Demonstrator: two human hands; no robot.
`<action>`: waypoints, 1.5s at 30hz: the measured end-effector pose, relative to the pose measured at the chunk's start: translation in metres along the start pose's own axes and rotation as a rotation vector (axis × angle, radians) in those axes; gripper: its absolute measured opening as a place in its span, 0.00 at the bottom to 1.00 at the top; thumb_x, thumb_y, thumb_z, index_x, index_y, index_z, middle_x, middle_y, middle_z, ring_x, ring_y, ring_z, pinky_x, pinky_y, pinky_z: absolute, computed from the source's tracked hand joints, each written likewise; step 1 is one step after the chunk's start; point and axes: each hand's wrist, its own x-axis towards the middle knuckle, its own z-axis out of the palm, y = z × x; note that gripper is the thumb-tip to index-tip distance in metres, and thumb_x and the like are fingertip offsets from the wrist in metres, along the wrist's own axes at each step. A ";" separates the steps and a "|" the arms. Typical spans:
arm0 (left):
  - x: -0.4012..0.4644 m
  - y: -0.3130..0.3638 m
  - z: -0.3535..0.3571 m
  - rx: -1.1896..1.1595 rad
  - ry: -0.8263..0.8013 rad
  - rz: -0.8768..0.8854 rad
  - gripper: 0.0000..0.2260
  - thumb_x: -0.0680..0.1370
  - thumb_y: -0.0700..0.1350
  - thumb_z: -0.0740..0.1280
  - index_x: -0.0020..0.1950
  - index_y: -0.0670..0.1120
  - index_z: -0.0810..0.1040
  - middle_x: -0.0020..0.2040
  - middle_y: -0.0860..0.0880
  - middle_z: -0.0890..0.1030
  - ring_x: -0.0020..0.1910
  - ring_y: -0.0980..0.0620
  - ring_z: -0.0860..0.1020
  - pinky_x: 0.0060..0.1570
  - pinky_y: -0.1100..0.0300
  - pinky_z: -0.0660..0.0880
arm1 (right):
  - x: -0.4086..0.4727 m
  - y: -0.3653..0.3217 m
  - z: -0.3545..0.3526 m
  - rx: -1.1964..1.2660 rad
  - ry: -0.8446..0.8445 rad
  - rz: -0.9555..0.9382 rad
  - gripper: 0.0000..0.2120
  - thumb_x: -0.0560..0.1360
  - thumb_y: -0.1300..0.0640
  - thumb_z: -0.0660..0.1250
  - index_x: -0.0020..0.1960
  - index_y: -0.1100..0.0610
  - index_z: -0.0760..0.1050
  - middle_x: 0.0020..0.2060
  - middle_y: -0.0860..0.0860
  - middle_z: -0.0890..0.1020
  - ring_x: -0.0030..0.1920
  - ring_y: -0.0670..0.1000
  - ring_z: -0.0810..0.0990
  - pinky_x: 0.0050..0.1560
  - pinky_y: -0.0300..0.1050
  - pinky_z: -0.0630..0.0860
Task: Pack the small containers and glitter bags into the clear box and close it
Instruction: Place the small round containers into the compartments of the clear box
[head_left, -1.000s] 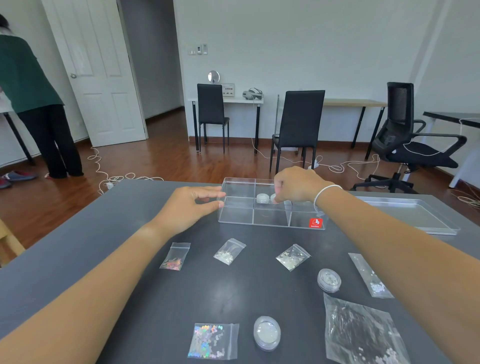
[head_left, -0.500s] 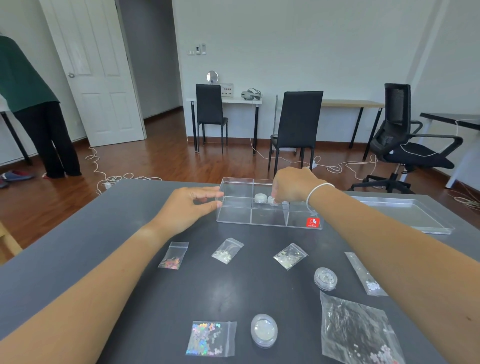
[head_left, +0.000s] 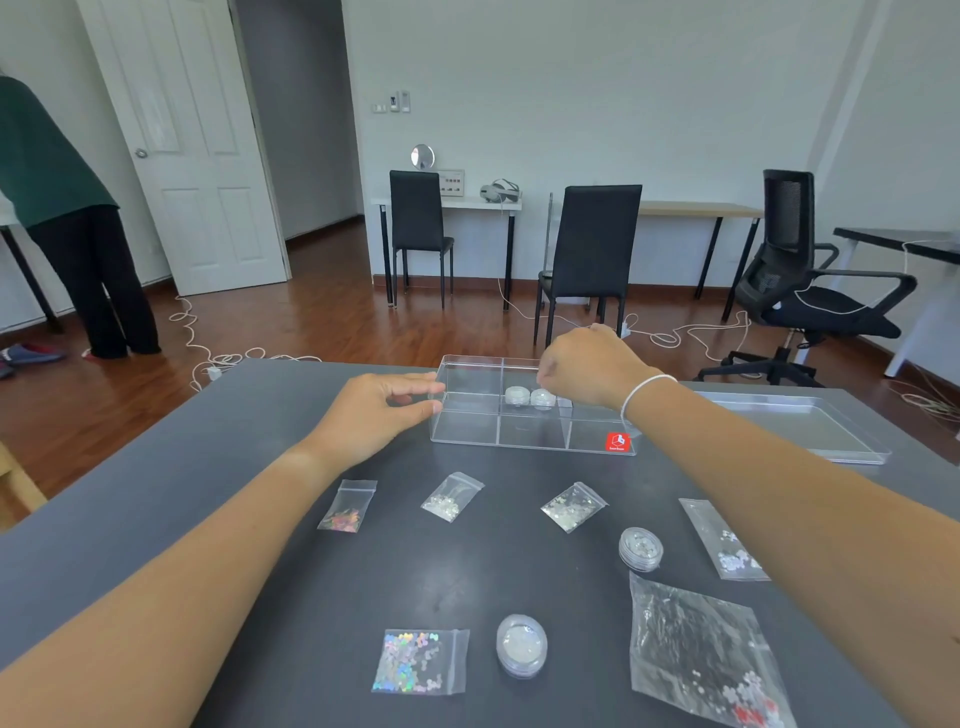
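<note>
Head view of a dark table (head_left: 249, 467), read left to right, with clock directions taken from the table's centre. At 10 o'clock the left hand (head_left: 379, 415) steadies the clear box (head_left: 467, 434), its fingertips touching the box's left wall without closing round it. The box, at 12 o'clock, is open and divided into compartments; two small round containers (head_left: 529, 398) sit side by side in a rear middle compartment, while the front compartments appear bare. The right hand (head_left: 587, 366) hovers over them with fingers curled downward; whether it pinches anything cannot be told, as the fingertips are hidden. At 2 o'clock, apart from the box, lies the lid (head_left: 795, 428). Still unpacked on the table: a bag of reddish glitter (head_left: 347, 506) at 9 o'clock, two small bags of pale glitter (head_left: 452, 496) (head_left: 573, 506) near centre, a holographic bag (head_left: 421, 661) at 7 o'clock, a round container (head_left: 521, 645) at 6 o'clock, another round container (head_left: 641, 548) at 4 o'clock, a narrow bag (head_left: 719, 540) beside it, and a large bag (head_left: 701, 654) at 5 o'clock. Judged progress: early, with two containers placed, two more containers and six bags remaining, and the lid not yet fitted.
</note>
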 end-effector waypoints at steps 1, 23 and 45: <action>0.000 0.001 0.000 0.014 -0.003 -0.001 0.10 0.72 0.45 0.70 0.52 0.53 0.82 0.61 0.53 0.79 0.52 0.65 0.74 0.46 0.85 0.64 | -0.003 0.002 -0.001 0.056 0.030 -0.007 0.13 0.72 0.61 0.56 0.36 0.59 0.78 0.37 0.54 0.82 0.43 0.58 0.77 0.60 0.50 0.68; -0.097 0.069 0.016 0.028 -0.161 0.124 0.08 0.71 0.48 0.71 0.46 0.61 0.81 0.48 0.61 0.80 0.41 0.63 0.75 0.40 0.77 0.67 | -0.165 0.010 0.006 0.710 0.117 -0.085 0.07 0.71 0.49 0.69 0.48 0.47 0.81 0.44 0.36 0.80 0.53 0.43 0.76 0.59 0.41 0.70; -0.148 0.082 0.036 0.117 -0.364 0.167 0.11 0.66 0.48 0.75 0.45 0.62 0.81 0.41 0.59 0.78 0.41 0.63 0.74 0.40 0.78 0.65 | -0.190 0.011 0.027 0.628 0.140 -0.025 0.09 0.72 0.50 0.67 0.52 0.47 0.80 0.46 0.40 0.76 0.48 0.43 0.73 0.50 0.38 0.67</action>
